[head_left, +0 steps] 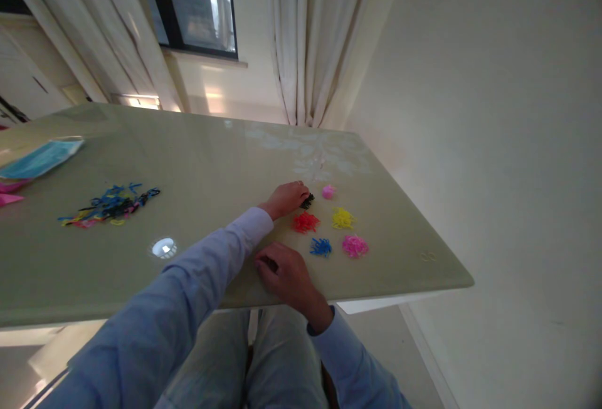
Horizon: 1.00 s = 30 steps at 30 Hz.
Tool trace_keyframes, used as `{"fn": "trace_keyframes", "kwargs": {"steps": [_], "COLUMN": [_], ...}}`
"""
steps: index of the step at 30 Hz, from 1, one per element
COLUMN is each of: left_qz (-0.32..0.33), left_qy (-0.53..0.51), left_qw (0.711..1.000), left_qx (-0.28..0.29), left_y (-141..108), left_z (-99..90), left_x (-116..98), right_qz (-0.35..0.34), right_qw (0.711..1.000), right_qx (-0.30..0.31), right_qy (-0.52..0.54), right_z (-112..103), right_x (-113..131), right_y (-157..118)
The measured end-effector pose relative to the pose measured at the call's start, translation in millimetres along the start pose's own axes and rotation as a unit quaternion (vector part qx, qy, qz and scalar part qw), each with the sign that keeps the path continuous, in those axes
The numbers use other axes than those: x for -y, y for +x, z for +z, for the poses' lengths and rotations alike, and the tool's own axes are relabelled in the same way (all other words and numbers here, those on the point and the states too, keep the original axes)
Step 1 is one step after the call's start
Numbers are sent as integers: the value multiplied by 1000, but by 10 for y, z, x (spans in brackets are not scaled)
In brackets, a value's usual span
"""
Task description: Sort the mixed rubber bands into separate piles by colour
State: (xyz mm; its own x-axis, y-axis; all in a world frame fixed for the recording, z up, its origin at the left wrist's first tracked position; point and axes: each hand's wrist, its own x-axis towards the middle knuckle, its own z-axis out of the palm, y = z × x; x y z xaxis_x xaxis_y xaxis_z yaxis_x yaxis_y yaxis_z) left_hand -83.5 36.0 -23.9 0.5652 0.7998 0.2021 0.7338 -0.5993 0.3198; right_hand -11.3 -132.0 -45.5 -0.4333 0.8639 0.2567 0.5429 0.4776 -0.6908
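My left hand (286,199) reaches across to the small black pile (307,201), its fingers closed at the pile's left edge; whatever they may pinch is hidden. Curled near the table's front edge is my right hand (288,276), thumb and fingers together, and I cannot make out anything in it. Around them lie small piles of thin pieces: red (305,222), blue (321,246), yellow (343,218) and pink (355,246). A compact pink clump (328,192) sits right of the black pile. Far to the left spreads a mixed-colour pile (115,203).
The glossy green table (197,164) has its right edge near a white wall. A blue face mask (42,159) and pink material (10,192) lie at the far left. Curtains and a window stand beyond.
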Motion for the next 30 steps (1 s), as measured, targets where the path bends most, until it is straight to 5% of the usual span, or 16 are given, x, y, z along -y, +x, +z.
{"fn": "trace_keyframes", "kwargs": {"steps": [8,13,20,26,30], "left_qz": [-15,-72,-139,-163,-176], "left_qy": [-35,-89,-68,-48,-170], "left_qw": [998,988,982,978,956], "left_qx": [-52,-106,-105,-118,-161], "left_y": [-242,-719,-1529,-2072,-2115], "left_z": [-159,-235,-429,-350,-246], "left_x": [6,111,270,345,385], "right_qz": [-2,-8,56,39,-40], "right_qw": [1000,999,994,991,992], "right_qx": [-17,-19,-22,85,99], "right_qy": [10,25,88,94,72], "right_z": [-5,-16,-58,-172,-35], "right_x": [7,5,-12,377,797], "right_y": [-15,-13,125,425,879]}}
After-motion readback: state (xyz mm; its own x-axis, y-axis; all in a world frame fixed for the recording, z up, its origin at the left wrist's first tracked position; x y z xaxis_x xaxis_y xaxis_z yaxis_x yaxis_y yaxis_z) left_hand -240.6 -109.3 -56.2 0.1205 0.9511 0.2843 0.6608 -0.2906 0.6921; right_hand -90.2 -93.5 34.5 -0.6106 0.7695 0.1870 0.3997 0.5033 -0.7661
